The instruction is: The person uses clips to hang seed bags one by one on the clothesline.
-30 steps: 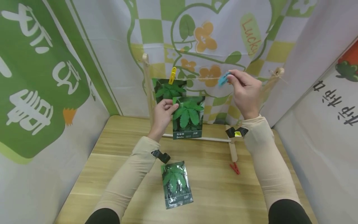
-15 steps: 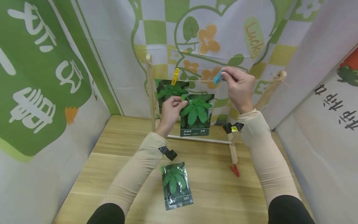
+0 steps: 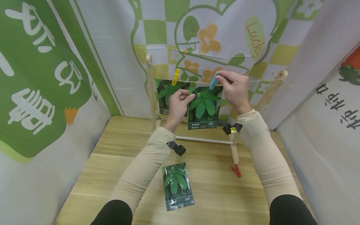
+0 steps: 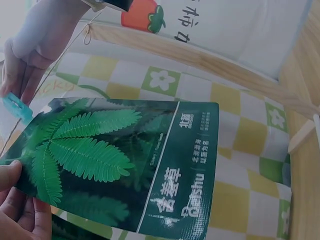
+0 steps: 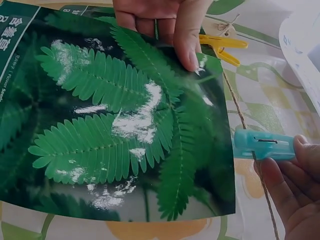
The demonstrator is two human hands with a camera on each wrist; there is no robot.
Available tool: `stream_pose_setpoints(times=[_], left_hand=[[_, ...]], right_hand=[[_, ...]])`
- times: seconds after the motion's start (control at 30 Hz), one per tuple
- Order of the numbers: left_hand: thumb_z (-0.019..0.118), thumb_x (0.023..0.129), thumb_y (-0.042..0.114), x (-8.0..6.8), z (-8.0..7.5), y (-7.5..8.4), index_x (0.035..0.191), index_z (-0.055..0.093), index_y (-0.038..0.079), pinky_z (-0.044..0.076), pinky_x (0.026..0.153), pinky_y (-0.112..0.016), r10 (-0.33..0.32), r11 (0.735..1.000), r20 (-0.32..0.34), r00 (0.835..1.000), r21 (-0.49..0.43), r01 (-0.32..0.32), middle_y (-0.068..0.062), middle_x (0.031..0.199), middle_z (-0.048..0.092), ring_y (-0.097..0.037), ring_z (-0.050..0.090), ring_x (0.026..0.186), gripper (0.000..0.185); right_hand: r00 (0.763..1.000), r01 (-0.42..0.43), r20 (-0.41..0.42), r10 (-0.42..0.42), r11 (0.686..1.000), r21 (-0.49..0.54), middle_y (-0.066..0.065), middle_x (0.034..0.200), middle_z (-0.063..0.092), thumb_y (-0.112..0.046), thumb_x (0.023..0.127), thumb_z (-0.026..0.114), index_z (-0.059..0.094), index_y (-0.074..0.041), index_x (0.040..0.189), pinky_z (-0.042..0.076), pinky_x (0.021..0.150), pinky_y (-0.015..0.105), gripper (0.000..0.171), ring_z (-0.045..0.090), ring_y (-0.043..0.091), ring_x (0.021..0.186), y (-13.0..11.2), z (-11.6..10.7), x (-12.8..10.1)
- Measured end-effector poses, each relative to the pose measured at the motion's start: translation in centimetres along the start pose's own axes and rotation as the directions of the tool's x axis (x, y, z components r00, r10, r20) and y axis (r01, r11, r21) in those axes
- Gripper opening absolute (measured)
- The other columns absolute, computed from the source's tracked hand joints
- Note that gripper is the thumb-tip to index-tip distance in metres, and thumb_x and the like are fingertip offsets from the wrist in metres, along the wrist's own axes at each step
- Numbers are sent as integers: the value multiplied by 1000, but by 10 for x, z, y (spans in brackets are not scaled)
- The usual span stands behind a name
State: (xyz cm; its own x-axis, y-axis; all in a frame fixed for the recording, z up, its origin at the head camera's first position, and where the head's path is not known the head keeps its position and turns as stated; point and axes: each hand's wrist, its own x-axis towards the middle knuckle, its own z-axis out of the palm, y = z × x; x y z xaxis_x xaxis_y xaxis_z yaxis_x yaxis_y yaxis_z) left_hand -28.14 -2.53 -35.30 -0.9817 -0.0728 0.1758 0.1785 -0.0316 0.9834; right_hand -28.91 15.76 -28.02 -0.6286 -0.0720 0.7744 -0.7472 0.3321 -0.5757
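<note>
My left hand point(image 3: 180, 104) pinches a green seed packet point(image 3: 204, 107) at its upper left edge, thumb in front. The packet hangs upright with its top edge at the twine point(image 5: 231, 92). A blue clothespin point(image 5: 262, 144) is pinched by its handles between the thumb and fingers of my right hand point(image 3: 234, 89). In the right wrist view the twine crosses the clothespin, and its tip is right at the packet's top edge. Behind my left hand, another seed packet point(image 3: 166, 93) hangs from the line under a yellow clothespin point(image 3: 175, 77), partly hidden by the hand.
A third seed packet point(image 3: 178, 186) lies on the wooden table point(image 3: 135, 193). Near the foot of the right wooden post point(image 3: 271, 90) lies a red clothespin point(image 3: 236, 170). A pale rod point(image 3: 205, 140) joins the stand low down. Printed cloth point(image 3: 154, 31) hangs behind.
My left hand has carried the packet right and up to the twine. My right hand has moved left with the blue clothespin, down to the packet's top edge.
</note>
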Motion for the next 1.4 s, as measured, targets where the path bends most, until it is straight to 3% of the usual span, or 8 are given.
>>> stream_pose_setpoints(times=[0.17,0.47,0.67,0.83,1.0,1.13,1.4], left_hand=[[69,90,12,0,5,3,103,63,0,45,62,-19,16,1000,1,1000,-26,-16,-20,105,72,-7,60,75,19],[70,90,16,3,7,3,110,68,1,50,75,-20,12,1000,-25,1000,-18,-12,-17,106,71,-13,65,91,25],[69,91,20,1,5,2,116,68,3,53,86,-25,15,1000,-29,999,-18,-15,-14,113,71,-19,66,103,30],[67,93,20,-3,2,-1,118,69,5,52,86,-23,55,998,-26,998,-17,-55,-13,116,71,-18,65,104,30],[67,93,18,-4,1,-4,116,70,5,51,78,-17,106,994,-52,993,-14,-107,-14,112,72,-13,64,96,27],[66,93,17,-6,1,-5,116,70,4,51,79,-16,140,990,-62,988,-17,-141,-14,111,72,-13,65,95,26],[65,94,17,-11,-1,-5,120,66,3,54,90,-24,180,983,-34,983,-42,-181,-15,118,69,-21,65,106,30]], right_hand=[[999,-30,26,30,999,-29,27,93,72,0,87,69,72,12,96,54,69,10,15,65,-10,73,-1,-1,-1],[989,-91,101,106,985,-144,24,102,72,-5,90,68,70,9,106,50,74,7,22,57,-16,77,-1,-2,-1],[980,-159,103,171,981,-115,24,108,70,-4,89,69,68,7,113,50,78,7,26,59,-9,83,-2,-4,-2],[972,-203,107,210,977,-65,25,110,69,-2,89,69,67,8,115,51,80,8,28,61,-7,86,-2,-4,-4],[974,-182,122,190,981,-68,25,109,69,0,88,69,67,10,114,52,81,10,28,60,-10,87,-2,-4,-6],[980,-150,124,158,986,-72,24,109,69,1,88,69,67,10,113,53,82,12,27,61,-8,89,0,-4,-8],[980,-136,143,141,990,-47,24,114,67,4,87,68,65,10,116,54,87,16,30,66,12,98,0,-6,-13]])
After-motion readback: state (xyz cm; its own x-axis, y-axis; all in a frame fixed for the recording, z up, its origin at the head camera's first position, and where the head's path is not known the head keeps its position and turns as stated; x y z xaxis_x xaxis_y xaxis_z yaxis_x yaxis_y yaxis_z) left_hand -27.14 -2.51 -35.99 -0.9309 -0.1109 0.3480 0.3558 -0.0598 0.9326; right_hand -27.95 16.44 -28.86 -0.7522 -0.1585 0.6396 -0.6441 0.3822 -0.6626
